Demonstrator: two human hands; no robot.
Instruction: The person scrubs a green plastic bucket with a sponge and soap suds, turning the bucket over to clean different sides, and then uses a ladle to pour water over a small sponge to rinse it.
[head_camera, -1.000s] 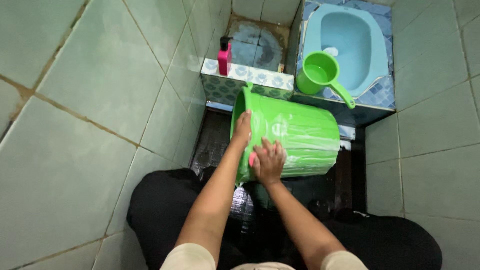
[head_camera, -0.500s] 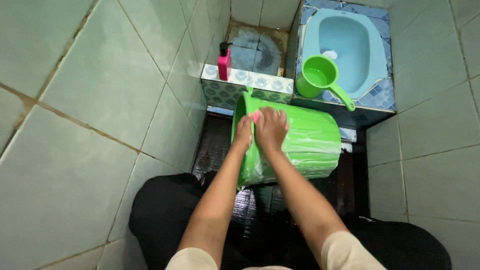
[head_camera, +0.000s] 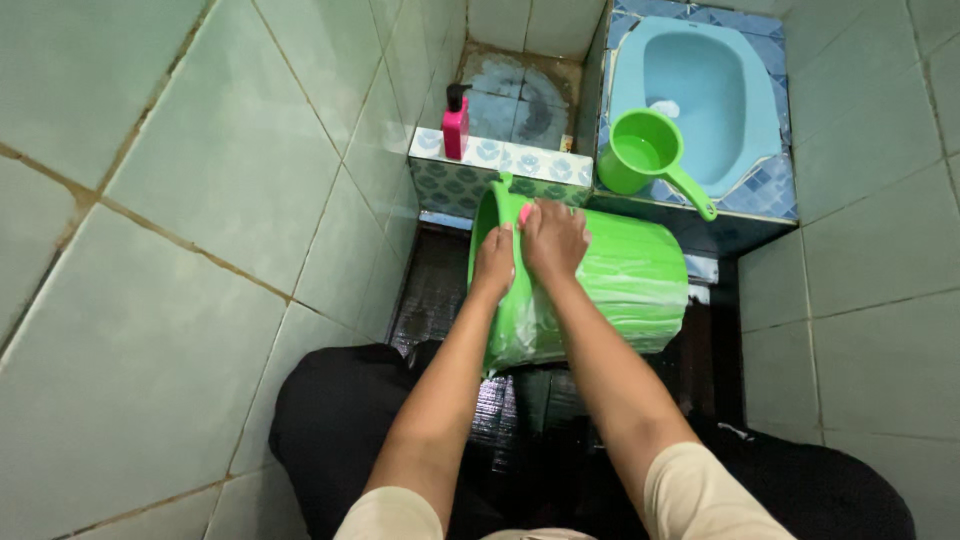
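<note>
Both hands on tipped green bucket (head_camera: 610, 285) — dipper (head_camera: 645, 155) holds water.

Bucket (head_camera: 610, 285) bright green, whitish soap streaks over ribbed side. Sponge (head_camera: 525, 213) under right hand (head_camera: 553, 240) pink, only sliver visible, maybe cloth. Dipper (head_camera: 645, 153) same bright green. Pump bottle (head_camera: 456, 128) hot pink, black pump top. Squat toilet (head_camera: 700, 85) pale blue, surround in blue mosaic tile. Ledge (head_camera: 510, 160) white-and-teal floral patterned tile. Wall tiles (head_camera: 200, 200) pale mint green, brownish grout. Floor (head_camera: 430, 290) dark, wet, near black. Trousers (head_camera: 330, 420) black, sleeves (head_camera: 700, 495) beige.
</note>
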